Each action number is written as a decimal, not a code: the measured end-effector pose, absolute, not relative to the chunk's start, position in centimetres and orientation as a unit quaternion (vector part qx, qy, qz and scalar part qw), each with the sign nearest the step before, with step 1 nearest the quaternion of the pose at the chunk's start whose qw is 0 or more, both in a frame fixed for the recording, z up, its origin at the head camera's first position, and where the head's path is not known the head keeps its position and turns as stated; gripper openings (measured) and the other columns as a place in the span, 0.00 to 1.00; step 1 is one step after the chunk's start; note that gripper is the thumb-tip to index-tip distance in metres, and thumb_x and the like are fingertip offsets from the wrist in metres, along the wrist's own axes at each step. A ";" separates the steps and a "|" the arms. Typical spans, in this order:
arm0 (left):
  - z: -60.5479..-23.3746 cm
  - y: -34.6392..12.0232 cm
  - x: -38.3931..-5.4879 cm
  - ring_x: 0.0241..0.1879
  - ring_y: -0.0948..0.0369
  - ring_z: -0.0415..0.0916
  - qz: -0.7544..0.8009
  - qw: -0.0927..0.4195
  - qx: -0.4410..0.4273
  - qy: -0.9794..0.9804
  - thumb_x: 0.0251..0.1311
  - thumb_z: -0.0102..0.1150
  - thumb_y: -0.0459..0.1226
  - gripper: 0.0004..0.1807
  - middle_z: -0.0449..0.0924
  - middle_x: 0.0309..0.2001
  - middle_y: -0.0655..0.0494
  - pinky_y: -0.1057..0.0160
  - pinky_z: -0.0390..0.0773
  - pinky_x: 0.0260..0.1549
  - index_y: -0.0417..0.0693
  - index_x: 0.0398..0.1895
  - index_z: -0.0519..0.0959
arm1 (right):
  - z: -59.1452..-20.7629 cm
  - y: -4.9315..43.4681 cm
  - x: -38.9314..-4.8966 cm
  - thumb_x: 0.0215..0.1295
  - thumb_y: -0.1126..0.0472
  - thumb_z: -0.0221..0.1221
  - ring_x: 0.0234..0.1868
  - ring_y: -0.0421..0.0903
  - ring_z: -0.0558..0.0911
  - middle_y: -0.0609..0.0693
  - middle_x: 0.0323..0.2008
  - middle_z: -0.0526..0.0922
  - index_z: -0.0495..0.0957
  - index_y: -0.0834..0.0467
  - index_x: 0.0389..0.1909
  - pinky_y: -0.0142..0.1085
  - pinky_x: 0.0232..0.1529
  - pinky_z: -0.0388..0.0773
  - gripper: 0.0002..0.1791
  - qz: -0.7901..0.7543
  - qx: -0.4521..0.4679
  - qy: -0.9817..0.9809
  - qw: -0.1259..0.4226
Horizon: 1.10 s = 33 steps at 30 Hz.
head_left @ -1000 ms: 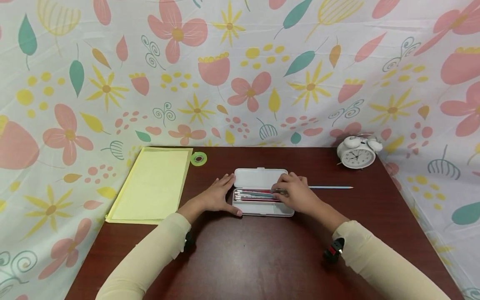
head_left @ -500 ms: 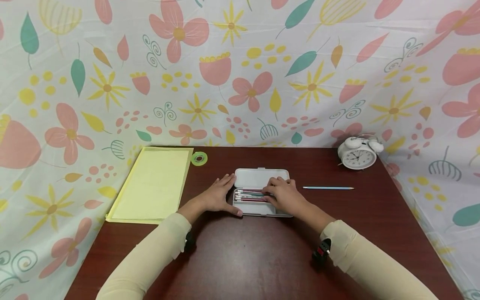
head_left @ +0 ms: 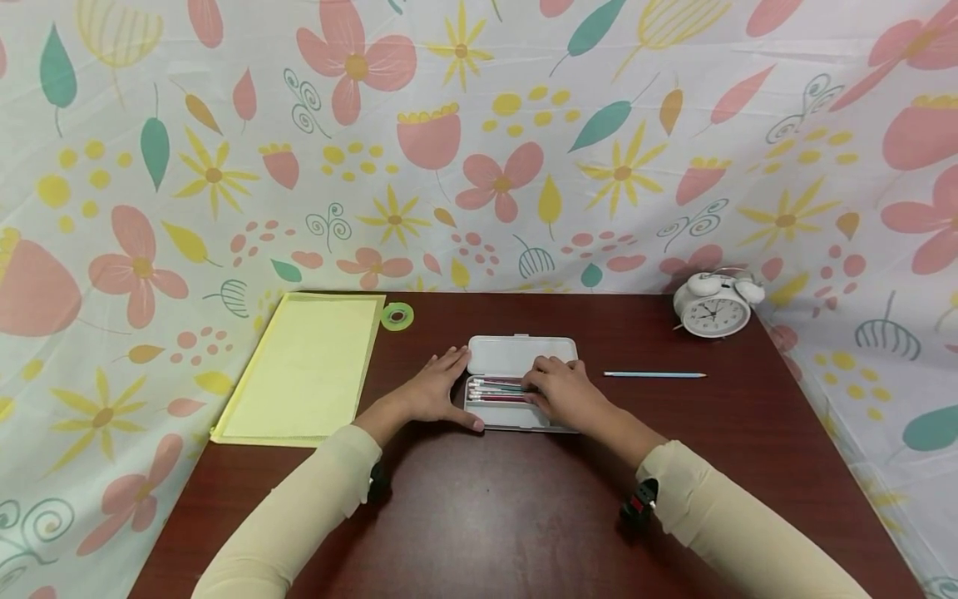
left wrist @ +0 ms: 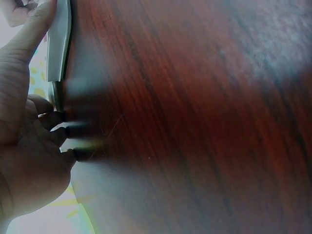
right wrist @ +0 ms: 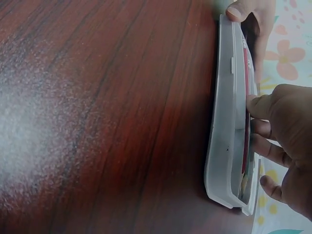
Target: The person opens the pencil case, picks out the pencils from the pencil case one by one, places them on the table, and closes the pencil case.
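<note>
An open white pencil case (head_left: 521, 416) lies on the table, its lid (head_left: 505, 356) folded back. Several pencils (head_left: 494, 391) lie in its rear compartment, eraser ends to the left. My left hand (head_left: 434, 393) is spread at the case's left end, thumb at the front corner and fingertips by the lid. My right hand (head_left: 565, 391) reaches into the case and hides the pencils' right part. In the right wrist view, its thumb (right wrist: 258, 105) rests against a red pencil (right wrist: 246, 80) and other fingers bend down on the far side; the grip appears to be on the pencils.
A light blue pencil (head_left: 654, 374) lies right of the case. A white alarm clock (head_left: 714, 305) stands at the back right. At the left are a yellow zip folder (head_left: 307, 366) and a green roll of tape (head_left: 397, 316). Patterned cloth (head_left: 494, 166) hangs behind the table.
My right hand has moved a little left along the pencils in the case, uncovering the blue pencil's left end. My left hand stays at the case's left end.
</note>
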State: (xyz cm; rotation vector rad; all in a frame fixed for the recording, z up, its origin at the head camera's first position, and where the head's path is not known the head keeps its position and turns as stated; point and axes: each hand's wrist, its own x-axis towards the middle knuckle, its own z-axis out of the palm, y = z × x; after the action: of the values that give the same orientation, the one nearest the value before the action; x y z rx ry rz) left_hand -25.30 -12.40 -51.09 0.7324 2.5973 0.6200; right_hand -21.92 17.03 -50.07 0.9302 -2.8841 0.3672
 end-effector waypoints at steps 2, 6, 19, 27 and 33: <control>-51.1 -12.4 -25.3 0.93 0.49 0.34 0.220 0.186 0.259 0.922 0.51 0.82 0.67 0.78 0.40 0.93 0.49 0.42 0.39 0.91 0.47 0.93 0.42 | -49.9 16.9 -21.9 0.76 0.56 0.71 0.45 0.51 0.82 0.49 0.45 0.84 0.91 0.51 0.49 0.61 0.50 0.78 0.06 0.107 0.310 -0.944 0.049; -51.2 -12.4 -25.3 0.93 0.49 0.34 0.222 0.185 0.258 0.922 0.51 0.82 0.67 0.78 0.40 0.93 0.49 0.42 0.39 0.91 0.47 0.93 0.42 | -49.7 16.9 -22.0 0.76 0.57 0.71 0.45 0.51 0.83 0.49 0.44 0.84 0.91 0.52 0.49 0.58 0.47 0.80 0.07 0.096 0.318 -0.942 0.048; -51.5 -12.6 -25.6 0.92 0.45 0.36 0.235 0.177 0.276 0.915 0.50 0.83 0.67 0.79 0.41 0.92 0.43 0.39 0.40 0.90 0.42 0.92 0.43 | -49.4 17.2 -22.1 0.76 0.56 0.71 0.45 0.49 0.85 0.48 0.43 0.83 0.89 0.52 0.48 0.56 0.50 0.82 0.06 0.026 0.374 -0.923 0.083; -51.2 -12.5 -25.4 0.93 0.46 0.34 0.232 0.181 0.269 0.917 0.51 0.84 0.65 0.79 0.41 0.93 0.44 0.40 0.39 0.90 0.43 0.92 0.43 | -50.1 17.4 -22.4 0.75 0.59 0.71 0.45 0.48 0.82 0.48 0.42 0.81 0.88 0.52 0.46 0.57 0.48 0.82 0.04 0.082 0.366 -0.924 0.073; -51.1 -12.4 -25.3 0.92 0.45 0.37 0.231 0.172 0.272 0.918 0.51 0.84 0.65 0.78 0.43 0.92 0.42 0.39 0.41 0.90 0.41 0.92 0.44 | -50.1 17.2 -22.3 0.75 0.59 0.70 0.47 0.49 0.84 0.49 0.44 0.83 0.86 0.53 0.47 0.61 0.50 0.83 0.05 0.103 0.362 -0.923 0.076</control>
State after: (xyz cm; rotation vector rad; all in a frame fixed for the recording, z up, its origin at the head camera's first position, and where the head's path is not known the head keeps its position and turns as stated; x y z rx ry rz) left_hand -25.25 -12.45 -51.07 0.7725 2.6067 0.6545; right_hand -22.30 17.18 -50.07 1.0846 -2.7686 0.3102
